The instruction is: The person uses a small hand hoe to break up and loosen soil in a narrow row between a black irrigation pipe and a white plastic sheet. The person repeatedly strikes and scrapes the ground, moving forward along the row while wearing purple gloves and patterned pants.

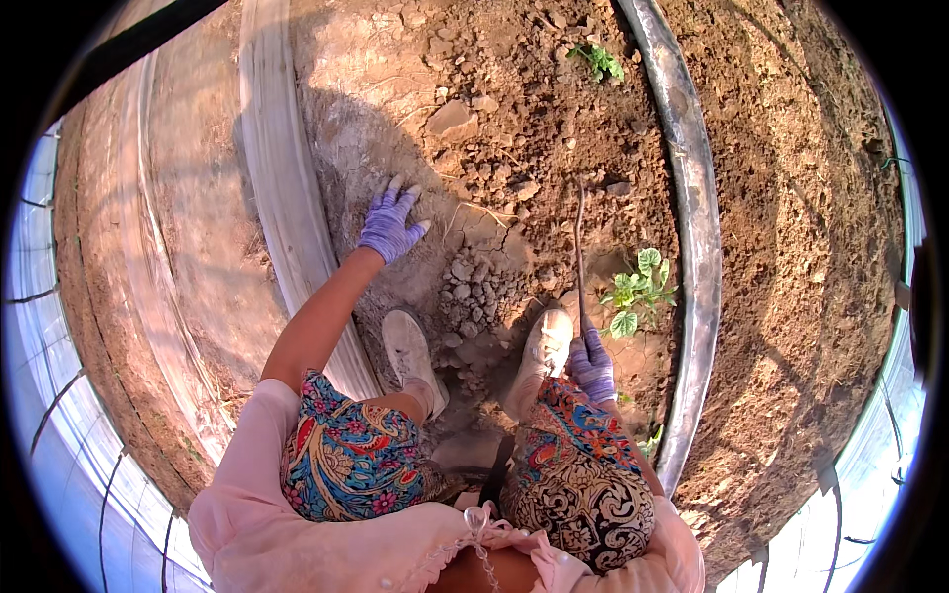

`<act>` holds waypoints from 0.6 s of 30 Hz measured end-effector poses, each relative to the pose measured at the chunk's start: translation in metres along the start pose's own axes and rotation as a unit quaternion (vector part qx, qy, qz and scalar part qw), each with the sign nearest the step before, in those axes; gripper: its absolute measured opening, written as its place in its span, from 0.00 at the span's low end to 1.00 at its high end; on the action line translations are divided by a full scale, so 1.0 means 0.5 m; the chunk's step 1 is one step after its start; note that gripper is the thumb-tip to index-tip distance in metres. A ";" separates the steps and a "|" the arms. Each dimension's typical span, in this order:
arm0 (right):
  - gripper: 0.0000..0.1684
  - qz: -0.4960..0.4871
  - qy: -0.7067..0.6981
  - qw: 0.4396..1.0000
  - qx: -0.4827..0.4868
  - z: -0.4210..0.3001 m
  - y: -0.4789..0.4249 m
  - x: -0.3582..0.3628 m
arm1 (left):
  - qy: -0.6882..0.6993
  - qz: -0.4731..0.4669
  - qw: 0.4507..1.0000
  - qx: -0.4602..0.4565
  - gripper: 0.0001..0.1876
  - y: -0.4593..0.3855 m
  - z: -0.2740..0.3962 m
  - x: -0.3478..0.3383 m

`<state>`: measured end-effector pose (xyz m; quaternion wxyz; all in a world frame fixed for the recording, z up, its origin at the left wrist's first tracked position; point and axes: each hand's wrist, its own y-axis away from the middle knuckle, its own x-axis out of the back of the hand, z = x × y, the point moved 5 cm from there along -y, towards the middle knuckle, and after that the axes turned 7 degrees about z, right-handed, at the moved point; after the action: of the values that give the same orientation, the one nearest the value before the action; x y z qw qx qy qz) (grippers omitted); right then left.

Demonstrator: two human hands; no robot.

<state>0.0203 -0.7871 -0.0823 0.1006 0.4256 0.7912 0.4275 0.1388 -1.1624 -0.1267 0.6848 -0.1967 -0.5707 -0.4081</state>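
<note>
My left hand (391,223), in a purple-and-white glove, is spread over the bare soil beside a pale plastic strip, with nothing in it. In my right hand (592,366), gloved alike, is a thin dark rod (579,252), wood or metal, pointing away from me over the soil; its far end is near some clods. Just right of the rod grows a leafy green seedling (637,290). Farther off stands a smaller green plant (599,62). Between my shoes lies a heap of grey soil clods (468,290).
A dark shiny plastic hose or tube (693,185) runs along the right of the plants. The pale plastic strip (285,170) runs on the left. My shoes (408,348) stand on the soil. Plastic sheeting (67,370) edges both sides. Another seedling (651,443) is near my right forearm.
</note>
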 end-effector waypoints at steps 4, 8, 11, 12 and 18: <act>0.26 0.082 -0.070 0.994 -0.028 -0.120 -0.097 0.019 | 0.010 -0.002 1.000 -0.018 0.33 -0.007 -0.004 -0.006; 0.26 0.081 0.006 0.997 0.007 -0.093 -0.136 0.081 | 0.011 -0.015 1.000 -0.006 0.33 -0.009 0.007 -0.002; 0.26 0.104 0.026 0.992 -0.069 -0.006 -0.058 0.097 | 0.015 -0.016 1.000 0.006 0.33 -0.009 0.003 0.001; 0.26 0.090 0.019 0.993 -0.070 0.003 -0.029 0.091 | 0.021 -0.020 1.000 0.010 0.33 -0.006 -0.003 -0.001; 0.26 0.054 -0.002 0.998 -0.026 0.090 0.047 0.108 | 0.023 -0.022 0.999 0.004 0.33 0.001 0.000 -0.006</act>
<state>0.0243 -0.7130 -0.0808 0.0900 0.4655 0.7555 0.4521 0.1391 -1.1609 -0.1293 0.6897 -0.1721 -0.5602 -0.4253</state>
